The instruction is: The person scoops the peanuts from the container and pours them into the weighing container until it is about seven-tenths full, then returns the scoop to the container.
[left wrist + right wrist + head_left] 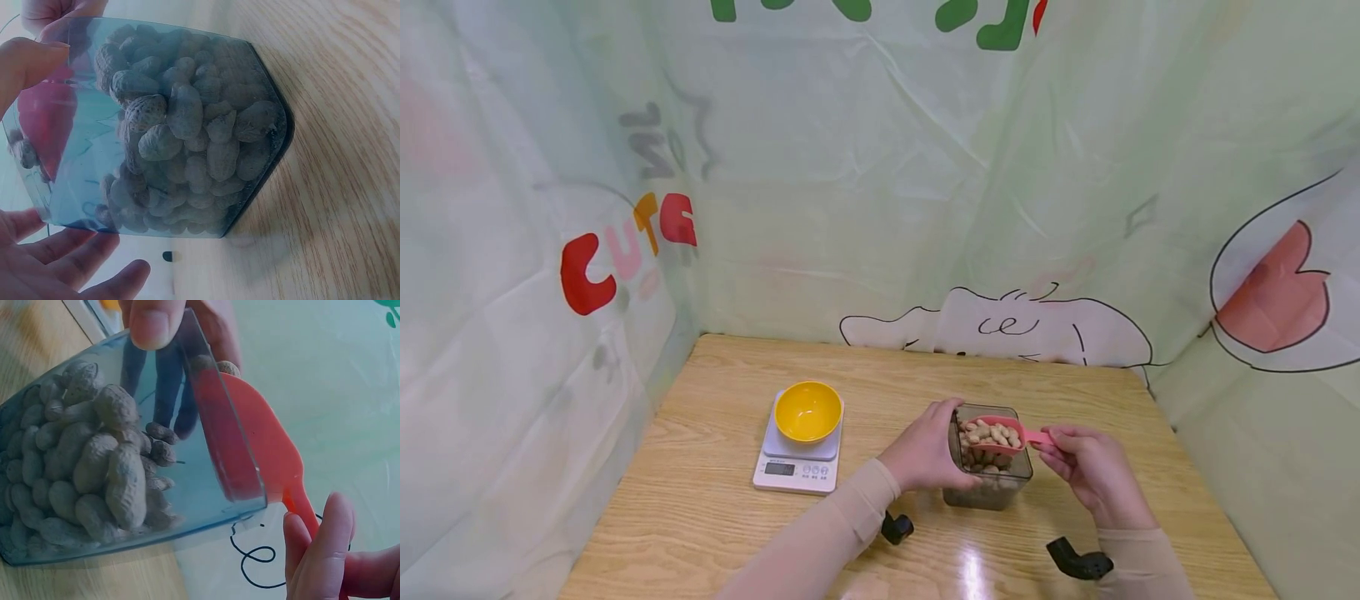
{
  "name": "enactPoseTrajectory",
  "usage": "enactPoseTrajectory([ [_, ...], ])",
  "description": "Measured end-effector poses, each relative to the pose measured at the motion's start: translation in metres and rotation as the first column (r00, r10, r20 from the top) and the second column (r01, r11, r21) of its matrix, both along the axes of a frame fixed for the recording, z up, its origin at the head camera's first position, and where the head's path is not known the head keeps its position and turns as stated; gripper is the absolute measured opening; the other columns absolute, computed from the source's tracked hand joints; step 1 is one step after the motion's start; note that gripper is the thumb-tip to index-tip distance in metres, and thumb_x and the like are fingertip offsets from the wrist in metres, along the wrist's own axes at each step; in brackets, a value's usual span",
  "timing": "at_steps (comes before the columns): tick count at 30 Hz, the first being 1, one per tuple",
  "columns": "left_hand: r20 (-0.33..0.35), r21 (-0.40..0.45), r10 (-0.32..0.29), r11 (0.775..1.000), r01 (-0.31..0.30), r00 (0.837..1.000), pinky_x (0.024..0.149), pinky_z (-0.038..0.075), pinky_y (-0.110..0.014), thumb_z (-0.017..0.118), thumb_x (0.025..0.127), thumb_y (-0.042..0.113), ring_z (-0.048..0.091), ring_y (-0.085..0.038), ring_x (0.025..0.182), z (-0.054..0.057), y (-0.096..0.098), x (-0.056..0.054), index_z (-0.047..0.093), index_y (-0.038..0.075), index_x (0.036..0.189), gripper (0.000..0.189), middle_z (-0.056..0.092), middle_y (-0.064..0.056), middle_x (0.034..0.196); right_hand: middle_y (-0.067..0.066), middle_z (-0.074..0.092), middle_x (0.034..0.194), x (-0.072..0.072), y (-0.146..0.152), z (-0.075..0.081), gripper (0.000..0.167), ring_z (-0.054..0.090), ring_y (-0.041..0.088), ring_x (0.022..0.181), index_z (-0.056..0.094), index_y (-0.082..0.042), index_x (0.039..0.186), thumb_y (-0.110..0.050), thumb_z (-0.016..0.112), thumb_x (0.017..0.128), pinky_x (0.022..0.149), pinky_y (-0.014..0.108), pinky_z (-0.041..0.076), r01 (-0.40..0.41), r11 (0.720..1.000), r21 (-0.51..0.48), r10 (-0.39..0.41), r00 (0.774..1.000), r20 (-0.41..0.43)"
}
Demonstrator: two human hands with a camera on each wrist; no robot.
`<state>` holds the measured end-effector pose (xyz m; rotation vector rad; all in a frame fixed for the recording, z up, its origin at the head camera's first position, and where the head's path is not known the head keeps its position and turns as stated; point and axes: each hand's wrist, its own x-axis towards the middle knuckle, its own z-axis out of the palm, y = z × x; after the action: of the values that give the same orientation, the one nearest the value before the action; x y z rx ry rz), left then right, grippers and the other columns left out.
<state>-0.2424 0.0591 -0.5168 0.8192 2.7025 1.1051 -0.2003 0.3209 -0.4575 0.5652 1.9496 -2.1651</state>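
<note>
A clear, grey-tinted container (988,497) of unshelled peanuts (187,150) stands on the table. My left hand (928,450) grips it from the left, thumb on the near side and fingers round the far side. At the container's mouth is a pink scoop (269,434) heaped with peanuts (992,434), partly below the rim. My right hand (1093,471) pinches the scoop's handle (1039,437) to the right of the container. In the right wrist view the container wall lies in front of part of the scoop.
To the left, a yellow bowl (808,412) sits on a white kitchen scale (796,475); its display is too small to read. Printed curtains (865,208) hang behind and along both sides of the wooden table (715,400). Black camera mounts (1078,560) stick out at the wrists.
</note>
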Motion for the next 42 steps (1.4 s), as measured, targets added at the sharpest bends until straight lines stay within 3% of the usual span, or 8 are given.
enactPoseTrajectory([
  [14,0.006,0.011,-0.013,1.0,0.013,1.0,0.115,0.054,-0.033,0.095,0.074,0.056,0.058,-0.016,0.141,0.001,0.002,0.001,0.029,0.024,0.168,0.119,0.05,-0.002,0.16,-0.003,0.077,0.083,-0.001,0.009,0.013,0.047,0.073,0.002,0.074,0.078,-0.021,0.084,-0.006,0.044,0.114,0.077,0.017,0.064,0.003,0.999,-0.043,-0.004,1.0,-0.022],
  [22,0.011,0.012,-0.036,0.999,0.036,0.999,0.125,0.047,-0.042,0.097,0.072,0.061,0.048,-0.02,0.154,-0.001,-0.01,0.001,0.021,0.027,0.172,0.13,0.039,0.001,0.172,-0.003,0.077,0.085,-0.006,-0.005,0.02,0.043,0.072,0.003,0.075,0.077,-0.02,0.087,-0.005,0.047,0.113,0.078,0.018,0.065,-0.022,0.999,-0.049,0.019,0.998,-0.052],
  [26,-0.031,-0.017,-0.033,0.999,0.032,0.999,0.126,0.046,-0.044,0.096,0.07,0.064,0.046,-0.022,0.156,0.004,-0.02,0.0,0.021,0.027,0.173,0.133,0.036,-0.001,0.174,-0.003,0.076,0.085,-0.01,-0.011,0.024,0.042,0.071,0.003,0.075,0.077,-0.021,0.087,-0.006,0.047,0.113,0.079,0.018,0.064,-0.031,0.999,-0.033,0.029,0.998,-0.064],
  [32,-0.103,-0.069,-0.004,0.998,-0.003,0.995,0.125,0.047,-0.046,0.096,0.074,0.059,0.047,-0.027,0.155,0.017,-0.043,-0.003,0.027,0.022,0.171,0.124,0.037,-0.006,0.174,-0.003,0.076,0.084,-0.019,-0.024,0.029,0.041,0.071,0.004,0.075,0.078,-0.02,0.088,-0.005,0.048,0.113,0.078,0.018,0.064,-0.052,0.998,-0.044,0.047,0.995,-0.093],
  [38,-0.214,-0.105,0.046,0.992,-0.07,0.976,0.126,0.046,-0.047,0.093,0.079,0.054,0.048,-0.03,0.154,0.023,-0.072,-0.006,0.035,0.017,0.168,0.113,0.043,-0.009,0.17,-0.002,0.077,0.08,-0.027,-0.044,0.033,0.038,0.074,0.004,0.071,0.076,-0.016,0.089,-0.004,0.049,0.112,0.074,0.017,0.065,-0.085,0.995,-0.057,0.078,0.991,-0.111],
  [42,-0.233,-0.102,0.094,0.987,-0.121,0.968,0.127,0.045,-0.048,0.09,0.082,0.056,0.048,-0.03,0.154,0.024,-0.092,-0.005,0.038,0.017,0.167,0.107,0.044,-0.008,0.17,-0.002,0.076,0.079,-0.033,-0.058,0.036,0.035,0.074,0.004,0.07,0.076,-0.014,0.092,-0.004,0.049,0.112,0.073,0.018,0.065,-0.112,0.992,-0.049,0.105,0.986,-0.132],
])
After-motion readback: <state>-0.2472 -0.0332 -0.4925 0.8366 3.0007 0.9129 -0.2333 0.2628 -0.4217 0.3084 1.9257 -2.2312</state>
